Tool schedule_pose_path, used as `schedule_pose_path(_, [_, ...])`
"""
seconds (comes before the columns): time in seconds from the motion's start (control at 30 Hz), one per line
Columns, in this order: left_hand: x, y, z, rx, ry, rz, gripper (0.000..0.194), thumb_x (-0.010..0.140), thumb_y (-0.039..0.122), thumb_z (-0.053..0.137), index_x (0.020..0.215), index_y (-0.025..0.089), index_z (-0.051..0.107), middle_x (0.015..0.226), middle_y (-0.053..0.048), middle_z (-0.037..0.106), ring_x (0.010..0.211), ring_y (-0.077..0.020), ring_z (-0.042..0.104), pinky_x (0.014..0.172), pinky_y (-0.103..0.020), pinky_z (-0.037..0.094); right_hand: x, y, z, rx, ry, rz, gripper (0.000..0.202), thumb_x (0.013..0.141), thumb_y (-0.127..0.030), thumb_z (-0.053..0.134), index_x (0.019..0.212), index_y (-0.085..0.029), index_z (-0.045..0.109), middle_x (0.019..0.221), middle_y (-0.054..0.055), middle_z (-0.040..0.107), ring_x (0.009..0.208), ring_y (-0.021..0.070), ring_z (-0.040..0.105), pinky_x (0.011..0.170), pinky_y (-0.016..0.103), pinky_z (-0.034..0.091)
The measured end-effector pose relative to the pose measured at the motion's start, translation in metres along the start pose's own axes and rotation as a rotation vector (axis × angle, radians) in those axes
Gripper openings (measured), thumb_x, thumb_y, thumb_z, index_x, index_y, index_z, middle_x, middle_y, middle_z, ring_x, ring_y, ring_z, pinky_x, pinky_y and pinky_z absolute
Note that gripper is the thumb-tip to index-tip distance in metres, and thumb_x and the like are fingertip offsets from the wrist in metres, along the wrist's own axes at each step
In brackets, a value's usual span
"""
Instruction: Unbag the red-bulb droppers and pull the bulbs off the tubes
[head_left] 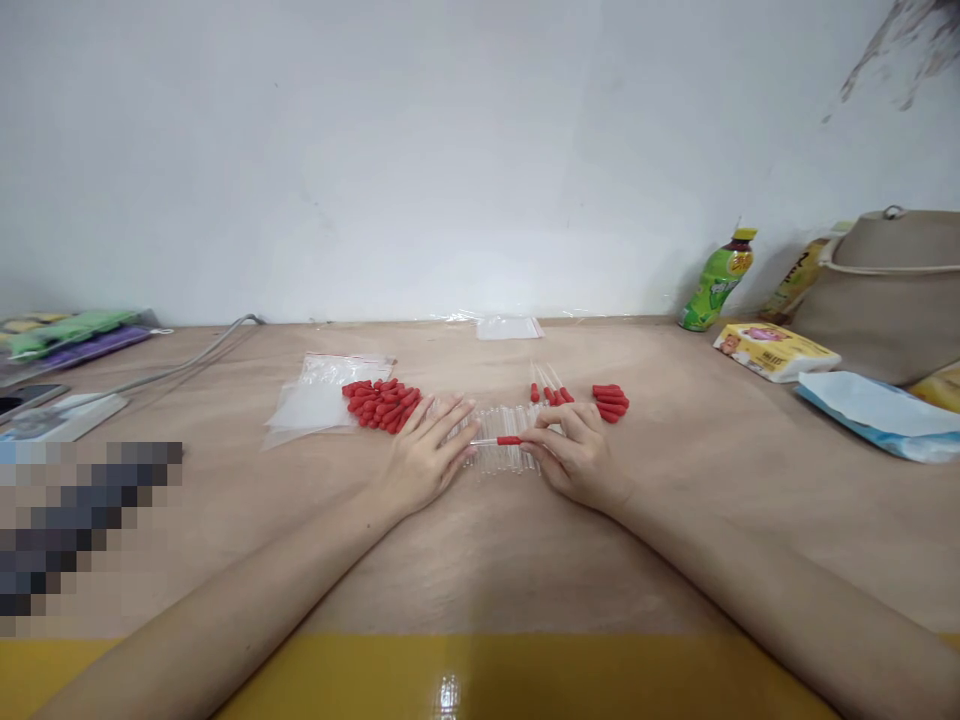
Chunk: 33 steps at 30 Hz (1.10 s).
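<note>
Between my hands a thin clear tube [484, 442] lies level, with a red cap [508, 440] on its right end. My left hand [429, 452] grips the tube's left end between thumb and fingers. The red cap's right end is pinched by my right hand [571, 450]. Beneath them several clear tubes [501, 462] lie side by side. A pile of red caps [381, 404] sits just beyond my left hand. Behind my right hand are several tubes with red ends [551, 394], and a small stack of red pieces [611, 402] lies to their right.
Clear plastic bags [307, 395] lie left of the red pile, another [510, 328] by the wall. At right stand a green bottle [716, 282], a tissue pack [777, 350], a blue-white packet [877, 412] and a beige bag [885, 300]. A grey cable [187, 368] runs at left.
</note>
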<state>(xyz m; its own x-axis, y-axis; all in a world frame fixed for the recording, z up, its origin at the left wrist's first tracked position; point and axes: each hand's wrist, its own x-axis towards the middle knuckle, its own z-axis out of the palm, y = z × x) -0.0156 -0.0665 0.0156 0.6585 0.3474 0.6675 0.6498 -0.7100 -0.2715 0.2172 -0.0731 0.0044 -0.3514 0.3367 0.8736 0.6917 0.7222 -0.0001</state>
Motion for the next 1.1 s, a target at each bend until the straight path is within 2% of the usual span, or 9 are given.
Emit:
schedule_pose_path(0.07, [0.001,0.001,0.0,-0.012,0.008,0.035,0.023,0.087,0.019,0.047,0.106,0.017,0.06,0.113,-0.007,0.062,0.115,-0.0229,0.05,0.101,-0.047,0.035,0.0,-0.003,-0.001,0.012,0.001,-0.005,0.006,0.079,-0.021,0.058,0.08,-0.021,0.064,0.078,0.002,0.061,0.074,0.0141,0.047,0.071,0.03,0.034])
schedule_pose_path(0.17, [0.001,0.002,0.001,-0.024,0.02,0.066,0.021,0.087,0.016,0.046,0.101,0.016,0.061,0.106,-0.005,0.066,0.11,-0.0208,0.055,0.101,-0.045,0.037,0.001,-0.004,-0.002,0.017,-0.069,-0.024,0.009,0.08,-0.024,0.057,0.086,-0.021,0.064,0.089,0.003,0.063,0.081,0.0154,0.052,0.074,0.032,0.035])
schedule_pose_path(0.27, [0.002,0.004,0.002,-0.012,0.032,0.098,0.019,0.086,0.015,0.047,0.099,0.015,0.061,0.104,-0.006,0.066,0.108,-0.0206,0.056,0.1,-0.044,0.039,0.003,-0.007,0.0,-0.001,-0.142,-0.061,0.027,0.08,-0.035,0.057,0.101,-0.019,0.061,0.104,0.006,0.063,0.096,0.0195,0.053,0.084,0.036,0.035])
schedule_pose_path(0.33, [0.002,0.006,0.003,-0.011,0.052,0.121,0.018,0.086,0.015,0.047,0.097,0.015,0.061,0.103,-0.006,0.067,0.106,-0.0204,0.057,0.099,-0.043,0.041,0.005,-0.01,0.002,-0.026,-0.151,-0.104,0.033,0.08,-0.038,0.057,0.107,-0.019,0.059,0.106,0.006,0.064,0.1,0.0206,0.054,0.089,0.038,0.034])
schedule_pose_path(0.4, [0.003,0.008,0.002,-0.024,0.072,0.138,0.016,0.086,0.015,0.047,0.094,0.014,0.061,0.102,-0.007,0.067,0.104,-0.0197,0.059,0.097,-0.042,0.043,0.006,-0.012,0.005,-0.044,-0.142,-0.14,0.027,0.082,-0.034,0.056,0.104,-0.019,0.061,0.101,0.005,0.067,0.099,0.0197,0.056,0.089,0.037,0.034])
schedule_pose_path(0.5, [0.004,0.011,0.001,-0.06,0.063,0.143,0.015,0.085,0.014,0.047,0.091,0.014,0.061,0.098,-0.007,0.068,0.102,-0.0188,0.06,0.097,-0.04,0.043,0.005,-0.012,0.009,-0.017,-0.135,-0.174,0.017,0.084,-0.026,0.054,0.096,-0.017,0.063,0.092,0.003,0.069,0.09,0.0165,0.059,0.081,0.034,0.04])
schedule_pose_path(0.67, [0.004,0.012,0.0,-0.151,0.027,0.161,0.013,0.083,0.011,0.048,0.087,0.011,0.06,0.089,-0.008,0.069,0.1,-0.0185,0.06,0.096,-0.036,0.046,0.005,-0.011,0.009,0.047,-0.128,-0.259,0.013,0.083,-0.021,0.055,0.088,-0.014,0.065,0.091,0.005,0.069,0.084,0.0158,0.061,0.073,0.029,0.047])
schedule_pose_path(0.87, [0.003,0.013,-0.001,-0.236,0.062,0.161,0.01,0.082,0.01,0.049,0.082,0.011,0.059,0.084,-0.009,0.069,0.095,-0.018,0.063,0.096,-0.037,0.046,0.004,-0.009,0.005,0.043,-0.117,-0.332,0.016,0.083,-0.02,0.054,0.093,-0.013,0.064,0.096,0.006,0.068,0.092,0.0167,0.062,0.082,0.029,0.051])
schedule_pose_path(1.1, [0.0,0.012,-0.002,-0.295,0.029,0.136,0.012,0.083,0.012,0.047,0.087,0.013,0.059,0.089,-0.007,0.068,0.097,-0.0176,0.061,0.097,-0.038,0.045,0.0,-0.005,0.0,-0.004,-0.095,-0.404,0.018,0.083,-0.018,0.055,0.097,-0.012,0.064,0.1,0.006,0.068,0.098,0.0173,0.061,0.086,0.03,0.05])
